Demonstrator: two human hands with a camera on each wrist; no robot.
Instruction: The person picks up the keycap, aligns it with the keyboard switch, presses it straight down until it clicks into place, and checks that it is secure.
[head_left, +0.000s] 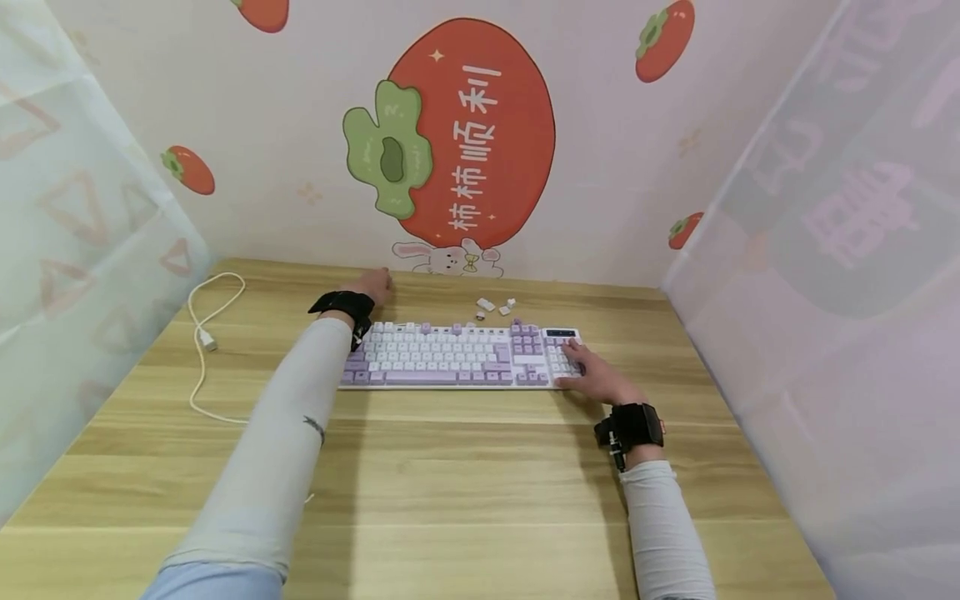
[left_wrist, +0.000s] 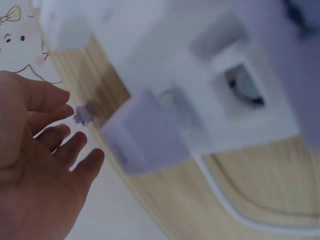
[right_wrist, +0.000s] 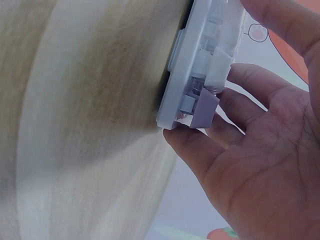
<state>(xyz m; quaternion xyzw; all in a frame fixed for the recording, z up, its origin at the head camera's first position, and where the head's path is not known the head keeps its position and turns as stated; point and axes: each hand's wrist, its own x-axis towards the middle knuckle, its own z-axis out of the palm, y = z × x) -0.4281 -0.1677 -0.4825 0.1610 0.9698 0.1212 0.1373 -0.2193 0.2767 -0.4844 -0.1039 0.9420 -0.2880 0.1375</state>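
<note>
A white and purple keyboard lies flat on the wooden table. My left hand reaches past its back left corner. In the left wrist view, a small purple keycap is pinched at the tips of the thumb and index finger, with the other fingers loosely bent. A bare switch socket shows on the keyboard there, beside a purple key. At the other end, my right hand grips the keyboard over the number pad. One digit presses against its edge in the right wrist view.
Several loose white keycaps lie behind the keyboard. A white cable with a plug loops over the left of the table. A wall printed with fruit rises along the back edge, and pale sheets hang at both sides.
</note>
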